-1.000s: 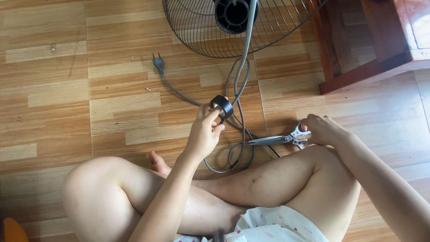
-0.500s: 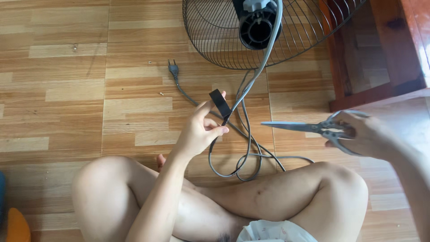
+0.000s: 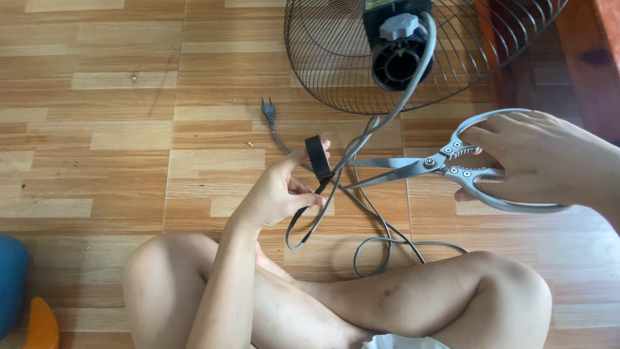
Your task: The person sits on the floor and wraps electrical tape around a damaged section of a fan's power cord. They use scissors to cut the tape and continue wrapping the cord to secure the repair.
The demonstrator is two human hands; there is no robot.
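My left hand (image 3: 278, 194) grips a roll of black tape (image 3: 318, 157) together with a loop of the grey fan cord (image 3: 381, 242) at mid-frame. My right hand (image 3: 546, 161) holds metal scissors (image 3: 420, 168) with the blades apart, tips pointing left toward the cord beside the tape roll. The cord runs up to the motor housing (image 3: 397, 48) of a fan with a black wire grille (image 3: 336, 58) lying at the top. Its plug (image 3: 268, 111) rests on the wooden floor.
My crossed bare legs (image 3: 361, 297) fill the bottom of the view. Dark wooden furniture (image 3: 581, 58) stands at the top right. A blue and orange object (image 3: 19, 297) sits at the bottom left edge. Wood-pattern flooring (image 3: 97, 129) stretches to the left.
My right hand lifted the scissors off the floor and brought them left with the blades spread toward the cord. My left hand raised the tape and cord slightly.
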